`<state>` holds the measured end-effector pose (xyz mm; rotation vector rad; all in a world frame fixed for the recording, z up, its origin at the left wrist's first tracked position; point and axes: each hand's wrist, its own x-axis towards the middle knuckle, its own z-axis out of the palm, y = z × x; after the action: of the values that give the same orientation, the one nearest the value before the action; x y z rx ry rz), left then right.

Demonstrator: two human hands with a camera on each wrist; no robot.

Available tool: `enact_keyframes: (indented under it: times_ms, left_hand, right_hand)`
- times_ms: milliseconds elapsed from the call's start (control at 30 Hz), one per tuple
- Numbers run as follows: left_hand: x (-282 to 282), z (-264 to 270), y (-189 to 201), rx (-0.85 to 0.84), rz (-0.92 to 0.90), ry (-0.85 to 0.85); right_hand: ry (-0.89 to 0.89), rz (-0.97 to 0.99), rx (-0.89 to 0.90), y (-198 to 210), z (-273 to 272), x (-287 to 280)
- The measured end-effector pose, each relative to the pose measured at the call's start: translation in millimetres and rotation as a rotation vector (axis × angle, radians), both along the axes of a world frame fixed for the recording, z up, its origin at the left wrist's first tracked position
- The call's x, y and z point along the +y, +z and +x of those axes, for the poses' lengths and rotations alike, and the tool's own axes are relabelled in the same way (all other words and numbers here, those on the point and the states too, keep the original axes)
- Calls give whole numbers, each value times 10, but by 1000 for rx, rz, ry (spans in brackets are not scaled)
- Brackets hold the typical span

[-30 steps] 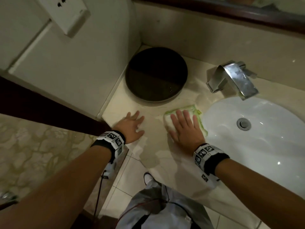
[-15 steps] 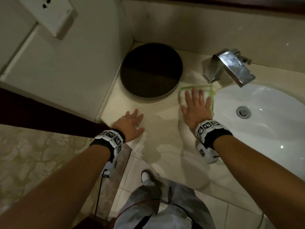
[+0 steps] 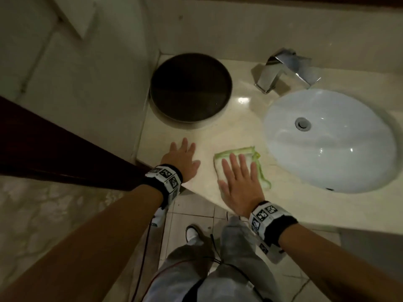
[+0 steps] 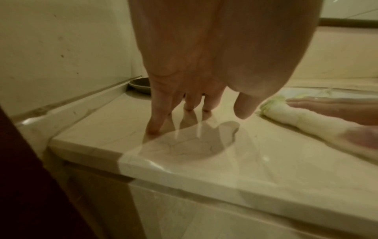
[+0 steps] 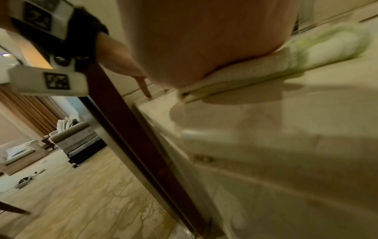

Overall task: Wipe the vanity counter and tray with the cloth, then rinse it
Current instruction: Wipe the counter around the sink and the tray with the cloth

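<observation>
A folded white cloth with a green edge [image 3: 226, 156] [image 4: 286, 113] [image 5: 319, 46] lies on the beige marble counter [image 3: 237, 131] near its front edge, left of the sink. My right hand [image 3: 239, 177] presses flat on the cloth with straight fingers. To its left my left hand [image 3: 182, 159] [image 4: 184, 90] rests on the counter, fingers spread, holding nothing. The round dark tray [image 3: 190, 87] sits in the back left corner against the wall, with nothing on it.
A white oval sink [image 3: 327, 138] with a metal drain fills the right of the counter. A chrome faucet [image 3: 285, 69] stands behind it. A wall runs along the counter's left edge. Below are a tiled floor and my legs.
My right hand has slid the cloth from near the faucet back toward the counter's front edge. My left hand has stayed planted on the counter.
</observation>
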<state>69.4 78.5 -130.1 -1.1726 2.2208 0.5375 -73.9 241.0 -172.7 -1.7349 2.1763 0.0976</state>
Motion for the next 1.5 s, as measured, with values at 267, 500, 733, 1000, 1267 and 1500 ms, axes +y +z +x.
enact_keyframes:
  times_ms: [267,500,733,1000,1267,1500]
  left_hand:
    - [-62,30,44,36,2,-15]
    - [-139,51,103,52,103,52]
    - [-157,32,115,132,103,143]
    - [-210,62,55,110,36,65]
    - [-95,-7,-109,36,-24,11]
    - [-151,76,-93,-9,-1,-95]
  right_hand:
    - [-57,39,42,25,49,-59]
    - [-286,69,68,3,83,-938]
    - [-222,53,28,36,473,-772]
    - [-53,76,10,29,1005,-317]
    - [-113,7,-67,-3,699,93]
    - [-339,-3,-26,11,91,738]
